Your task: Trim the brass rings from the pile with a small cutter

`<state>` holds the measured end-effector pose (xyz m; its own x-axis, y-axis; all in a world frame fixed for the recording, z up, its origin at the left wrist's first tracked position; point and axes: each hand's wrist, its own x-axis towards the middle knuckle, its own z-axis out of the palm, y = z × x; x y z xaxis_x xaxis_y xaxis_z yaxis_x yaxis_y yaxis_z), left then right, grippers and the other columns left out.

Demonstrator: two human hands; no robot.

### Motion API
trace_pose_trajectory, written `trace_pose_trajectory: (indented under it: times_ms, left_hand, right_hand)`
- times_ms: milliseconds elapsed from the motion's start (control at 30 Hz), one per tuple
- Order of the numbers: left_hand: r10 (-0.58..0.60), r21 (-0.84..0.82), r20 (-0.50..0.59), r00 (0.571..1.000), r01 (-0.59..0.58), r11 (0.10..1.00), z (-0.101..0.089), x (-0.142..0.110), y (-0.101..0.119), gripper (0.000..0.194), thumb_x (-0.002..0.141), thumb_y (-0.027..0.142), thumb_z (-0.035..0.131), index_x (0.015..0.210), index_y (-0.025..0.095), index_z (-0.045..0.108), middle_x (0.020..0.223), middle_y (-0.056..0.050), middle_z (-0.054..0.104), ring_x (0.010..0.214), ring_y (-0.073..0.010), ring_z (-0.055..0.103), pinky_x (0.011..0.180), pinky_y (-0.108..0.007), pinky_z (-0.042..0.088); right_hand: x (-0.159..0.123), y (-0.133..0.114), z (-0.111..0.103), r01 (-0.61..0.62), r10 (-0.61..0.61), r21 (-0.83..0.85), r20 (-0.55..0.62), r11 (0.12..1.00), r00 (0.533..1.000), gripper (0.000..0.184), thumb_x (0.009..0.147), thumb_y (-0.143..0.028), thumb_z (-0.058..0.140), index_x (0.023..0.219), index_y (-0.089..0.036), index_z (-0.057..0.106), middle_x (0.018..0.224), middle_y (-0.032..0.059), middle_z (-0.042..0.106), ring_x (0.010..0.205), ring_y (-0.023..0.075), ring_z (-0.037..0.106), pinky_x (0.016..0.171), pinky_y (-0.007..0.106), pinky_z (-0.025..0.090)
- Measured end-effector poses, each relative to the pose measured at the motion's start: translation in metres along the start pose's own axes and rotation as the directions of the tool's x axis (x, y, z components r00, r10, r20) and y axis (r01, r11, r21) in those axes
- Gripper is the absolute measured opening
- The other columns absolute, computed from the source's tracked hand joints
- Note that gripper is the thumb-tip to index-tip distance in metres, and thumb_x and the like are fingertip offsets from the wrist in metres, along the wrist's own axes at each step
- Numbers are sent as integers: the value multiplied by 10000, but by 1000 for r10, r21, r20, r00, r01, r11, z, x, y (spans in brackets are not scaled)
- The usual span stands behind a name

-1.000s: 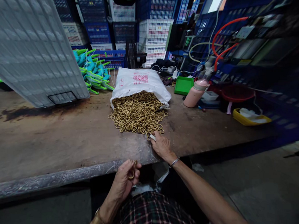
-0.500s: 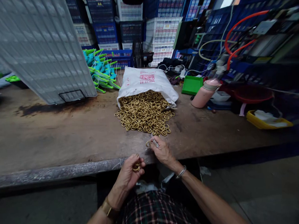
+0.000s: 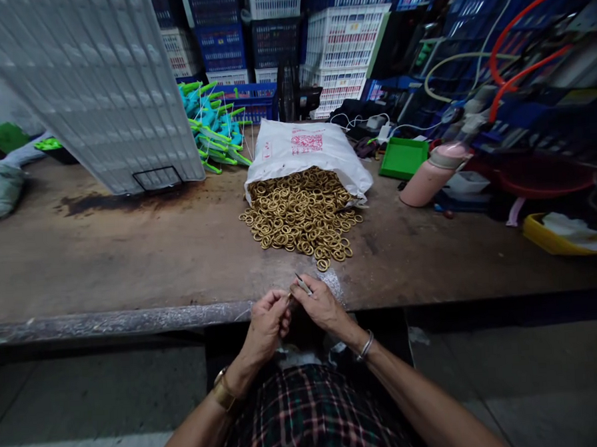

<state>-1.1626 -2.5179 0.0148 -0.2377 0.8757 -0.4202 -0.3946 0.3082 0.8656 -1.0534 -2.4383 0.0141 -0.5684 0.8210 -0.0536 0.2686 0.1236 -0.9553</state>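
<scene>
My left hand (image 3: 264, 324) is closed in a pinch on a gold-coloured ring (image 3: 289, 296), just over the table's front edge. The ring is mostly covered by fingertips. Meeting it there, my right hand (image 3: 326, 309) grips a small pointed metal blade (image 3: 303, 285), its dark tip sticking up past the fingers. The fingertips of both hands almost touch around the ring. Beyond them lies a heap of similar gold-coloured rings (image 3: 298, 217), spilling from the mouth of a white sack (image 3: 274, 148) with red print. One ring (image 3: 323, 265) lies at the heap's near edge.
On the wooden table (image 3: 130, 259), a translucent ribbed panel (image 3: 137, 105) stands left, beside green and turquoise plastic pieces (image 3: 218, 131). To the right are a green tray (image 3: 404, 158), a pink bottle (image 3: 429, 176) and a yellow tray (image 3: 554, 240). Stacked crates (image 3: 343, 41) rise behind.
My hands have come together, the left moving up and right to meet the right hand at a ring. The view has shifted, so the table scene sits further right and slightly higher.
</scene>
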Motion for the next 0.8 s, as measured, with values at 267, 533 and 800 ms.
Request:
trace_pose_trajectory:
  times_ms: [267, 533, 800]
  left_hand:
    - [-7, 32, 77, 997, 5, 999, 0, -3, 0, 328, 741, 479, 562, 755, 162, 479, 585, 52, 463, 411, -34, 366, 375, -155, 233]
    - [23, -6, 81, 996, -23, 1000, -2, -6, 1, 304, 747, 450, 572, 759, 163, 474, 573, 53, 468, 408, -33, 368, 380, -153, 240]
    - [91, 133, 29, 995, -95, 987, -5, -7, -1, 314, 779, 477, 517, 747, 171, 453, 590, 52, 472, 435, -36, 380, 407, -149, 283]
  right_hand:
    - [1, 1, 3, 14, -13, -60, 20, 998, 1000, 220, 809, -326, 426, 647, -181, 458, 560, -58, 400, 538, 85, 366, 519, 207, 284]
    - [0, 6, -1, 67, -69, -155, -6, 986, 998, 234, 838, -297, 368, 660, -185, 469, 569, -33, 475, 536, 98, 433, 538, 211, 305]
    - [-15, 9, -1, 281, -195, -601, 205, 749, 959, 273, 694, -78, 397, 889, -185, 555, 771, 26, 616, 667, 138, 513, 605, 238, 289]
